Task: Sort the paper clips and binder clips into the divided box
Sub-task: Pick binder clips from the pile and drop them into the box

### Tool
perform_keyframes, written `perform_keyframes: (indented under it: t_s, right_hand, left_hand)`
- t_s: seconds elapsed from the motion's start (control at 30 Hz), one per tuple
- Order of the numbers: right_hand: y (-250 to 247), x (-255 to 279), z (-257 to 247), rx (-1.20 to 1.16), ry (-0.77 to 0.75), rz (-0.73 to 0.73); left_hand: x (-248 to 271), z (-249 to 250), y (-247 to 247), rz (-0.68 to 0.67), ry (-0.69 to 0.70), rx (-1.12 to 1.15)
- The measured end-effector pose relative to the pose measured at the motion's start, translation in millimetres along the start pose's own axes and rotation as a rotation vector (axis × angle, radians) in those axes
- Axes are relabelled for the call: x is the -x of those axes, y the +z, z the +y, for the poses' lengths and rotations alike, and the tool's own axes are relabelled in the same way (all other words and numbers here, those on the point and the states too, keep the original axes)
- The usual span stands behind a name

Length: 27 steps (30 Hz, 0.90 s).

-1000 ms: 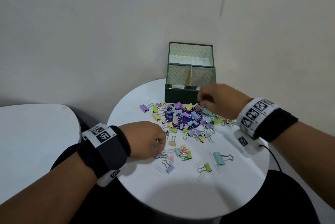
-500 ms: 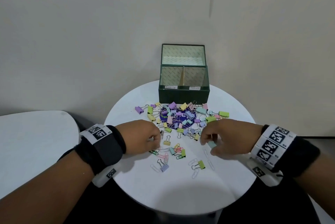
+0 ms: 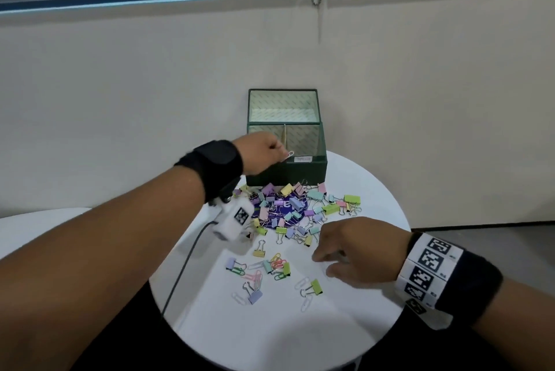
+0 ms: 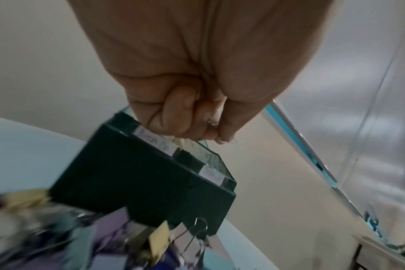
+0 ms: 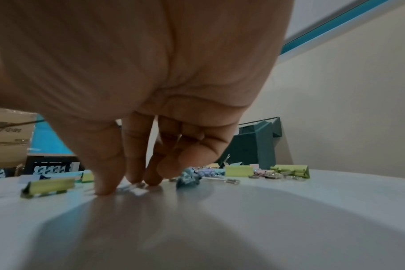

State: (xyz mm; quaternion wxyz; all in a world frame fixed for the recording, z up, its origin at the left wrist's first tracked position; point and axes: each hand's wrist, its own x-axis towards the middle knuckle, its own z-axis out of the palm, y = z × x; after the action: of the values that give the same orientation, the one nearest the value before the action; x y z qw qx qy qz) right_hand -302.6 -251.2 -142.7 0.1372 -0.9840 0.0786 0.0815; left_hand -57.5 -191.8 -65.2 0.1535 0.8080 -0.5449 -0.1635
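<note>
Your left hand (image 3: pixel 261 157) was raised at the front rim of the dark green divided box (image 3: pixel 303 174), its fingers curled in and its thumb and forefinger pinching one white wire paper clip (image 3: pixel 289 155). That clip hung just at the central divider, on the side of the right-hand compartment, with its long axis slanting down toward the box; the drop turned on which side of that divider the clip went, and I judge it sat closer to the right one. The box had two compartments and two white labels on its front rim, their writing too blurred to read.

Your right hand (image 3: pixel 354 250) was low over the round white table (image 3: pixel 270 325), fingers bent downward and close together, their tips (image 5: pixel 106 186) touching the tabletop at a pale paper clip (image 5: pixel 132 187) lying flat beneath them. I cannot tell whether that clip was gripped. Your right hand was much the nearer to the loose near group, your left the nearer to the box.

The main heap of pastel binder clips (image 3: pixel 300 208) before the box held dozens, too tangled to count. The near scatter showed about six binder clips and roughly eight paper clips, among them a green binder clip (image 3: pixel 315 286) just beside your right fingers
</note>
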Motion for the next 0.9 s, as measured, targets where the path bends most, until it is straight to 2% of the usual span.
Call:
perform_keyframes:
  t_s: [0.2,0.3,0.37,0.4,0.5,0.57,0.63,0.7,0.77,0.9]
  right_hand:
    - [3.1,-4.0,2.3,-0.012,-0.027,0.079]
    - [4.1,-2.8,3.0,-0.022,-0.045,0.079]
    - [4.2,-1.7,2.6,-0.040,-0.066,0.045]
    - [3.7,-1.5,2.4,-0.050,-0.070,0.037]
    - [4.5,-3.1,3.3,-0.066,-0.077,0.047]
    - [6.6,-5.3,4.5,-0.063,-0.081,0.055]
    - [7.5,-7.1,4.9,-0.050,-0.061,0.058]
    - [6.4,-8.1,2.9,-0.041,-0.045,0.063]
    - [6.0,-9.9,1.0,-0.038,-0.047,0.070]
    - [6.5,-15.6,-1.2,-0.039,-0.046,0.101]
  left_hand:
    - [-55.4,23.1,8.4,0.087,-0.116,0.057]
    - [-66.5,25.4,13.2,0.132,-0.168,0.264]
    - [-61.8,25.2,10.3,0.126,-0.152,0.325]
    - [-55.6,25.6,6.3,0.120,-0.107,0.255]
    - [-23.0,25.2,-3.3,0.130,0.122,-0.170]
    - [7.4,20.4,-1.7,-0.005,0.215,-0.303]
    - [36.9,9.6,5.6,-0.229,0.233,-0.366]
    - [60.4,-6.7,13.8,-0.392,0.219,-0.423]
    - [77.0,-25.1,22.1,-0.461,0.183,-0.461]
    - [96.3,-51.8,34.7,-0.469,0.173,-0.482]
